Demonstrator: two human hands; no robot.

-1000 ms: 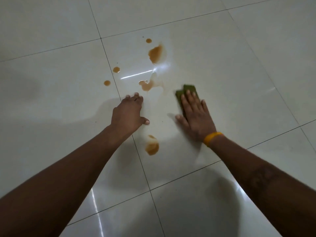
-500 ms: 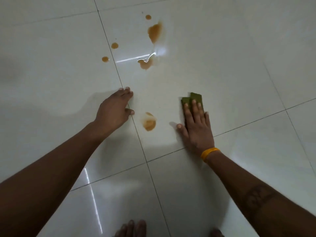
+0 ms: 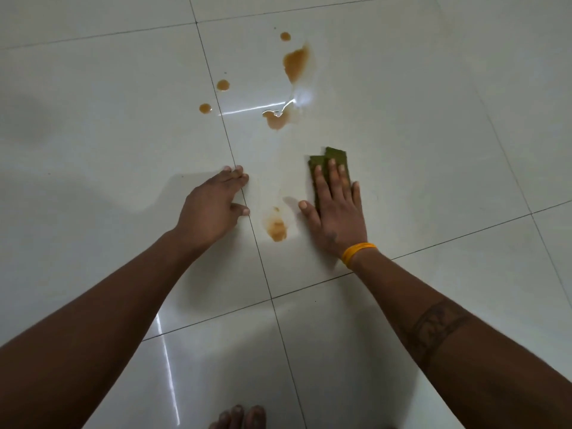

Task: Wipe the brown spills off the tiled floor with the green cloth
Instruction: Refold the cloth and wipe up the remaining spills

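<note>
My right hand point(image 3: 335, 209) lies flat on the folded green cloth point(image 3: 334, 155), pressing it onto the pale tiled floor point(image 3: 418, 134). Only the cloth's far end shows past my fingertips. My left hand point(image 3: 212, 207) rests palm down on the floor, holding nothing, fingers together. Between the two hands lies a smeared brown spill point(image 3: 276, 226). Farther off are a brown puddle point(image 3: 278, 118), a larger long one point(image 3: 295, 61), and three small drops point(image 3: 223, 85) point(image 3: 205, 108) point(image 3: 285, 36).
Dark grout lines point(image 3: 235, 168) cross the glossy tiles, one running under my left fingertips. A bright light streak point(image 3: 253, 109) reflects near the middle puddle. Bare toes point(image 3: 240, 418) show at the bottom edge. A yellow band point(image 3: 359, 250) circles my right wrist.
My right hand pulled the cloth back toward me over the last second, then pushed it slightly forward again. The nearest spill looks more smeared. My left hand stays planted.
</note>
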